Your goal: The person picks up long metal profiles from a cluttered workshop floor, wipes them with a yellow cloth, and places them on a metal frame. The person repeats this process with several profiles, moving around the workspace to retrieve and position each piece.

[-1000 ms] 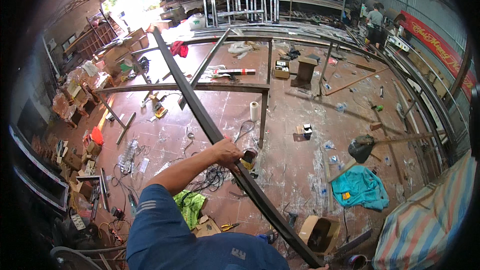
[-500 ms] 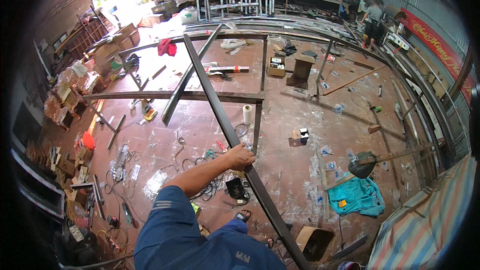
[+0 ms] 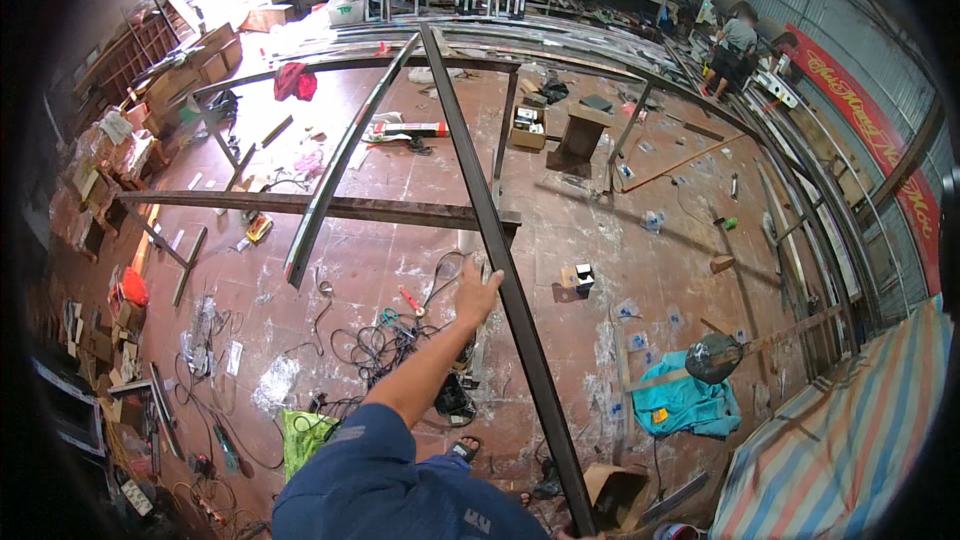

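A long dark metal bar (image 3: 487, 210) runs from the far side of the floor back toward my body, passing over the right end of a dark crossbeam (image 3: 300, 204). My left hand (image 3: 479, 292) is at the bar's left side, fingers spread and touching its edge rather than wrapped round it. A sliver of my right hand (image 3: 577, 536) shows at the lower edge beside the bar's near end; its fingers are hidden. Left of the bar, a shinier metal bar (image 3: 350, 155) lies slantwise across the crossbeam.
Black cables (image 3: 385, 345) tangle on the tiled floor. To the right lie a teal cloth (image 3: 690, 402) and an open cardboard box (image 3: 615, 495). A striped sheet (image 3: 830, 430) covers the near right. Another person (image 3: 735, 45) stands at the far right, beside long metal stock.
My left hand has loosened from round the dark bar to spread fingers at its side. The bar's far end now appears farther right, and the view has shifted slightly.
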Available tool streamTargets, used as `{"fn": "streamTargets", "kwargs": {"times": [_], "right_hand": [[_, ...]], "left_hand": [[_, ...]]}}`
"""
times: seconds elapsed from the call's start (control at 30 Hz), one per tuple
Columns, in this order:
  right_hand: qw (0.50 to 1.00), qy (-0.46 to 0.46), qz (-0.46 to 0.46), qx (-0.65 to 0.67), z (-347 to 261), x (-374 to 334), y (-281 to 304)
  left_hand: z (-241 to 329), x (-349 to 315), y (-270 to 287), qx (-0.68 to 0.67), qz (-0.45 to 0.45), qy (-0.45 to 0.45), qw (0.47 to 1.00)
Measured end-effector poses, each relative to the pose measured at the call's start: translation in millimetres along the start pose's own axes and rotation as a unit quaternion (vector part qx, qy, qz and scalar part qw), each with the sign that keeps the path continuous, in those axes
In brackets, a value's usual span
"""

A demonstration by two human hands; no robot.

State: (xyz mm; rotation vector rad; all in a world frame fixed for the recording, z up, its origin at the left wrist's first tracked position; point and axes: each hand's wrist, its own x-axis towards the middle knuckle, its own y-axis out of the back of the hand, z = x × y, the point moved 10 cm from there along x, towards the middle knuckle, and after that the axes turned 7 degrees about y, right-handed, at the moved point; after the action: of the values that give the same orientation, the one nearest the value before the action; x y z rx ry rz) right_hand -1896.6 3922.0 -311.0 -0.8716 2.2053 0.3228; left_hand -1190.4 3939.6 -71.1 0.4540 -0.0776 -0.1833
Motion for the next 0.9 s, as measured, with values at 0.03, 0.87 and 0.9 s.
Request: {"fn": "streamTargets", "kwargs": {"times": [0.03,0.87,0.9], "right_hand": [[0.998,-0.029,0.012,0.056,14.7,-3.2,4.0],[0.920,0.044,-0.320,-0.221,-105.6,-98.3,-49.5],[0.920,0.047,-0.293,-0.257,-108.4,-66.8,-17.0]], "left_hand": [[-11.4,-21.7,-47.9,-0.033,-0.165,0.076,0.983],[-63.1,-10.2,20.1,0.055,-0.058,0.102,0.992],[-52.3,-38.6,32.1,0.088,-0.080,0.097,0.988]]}}
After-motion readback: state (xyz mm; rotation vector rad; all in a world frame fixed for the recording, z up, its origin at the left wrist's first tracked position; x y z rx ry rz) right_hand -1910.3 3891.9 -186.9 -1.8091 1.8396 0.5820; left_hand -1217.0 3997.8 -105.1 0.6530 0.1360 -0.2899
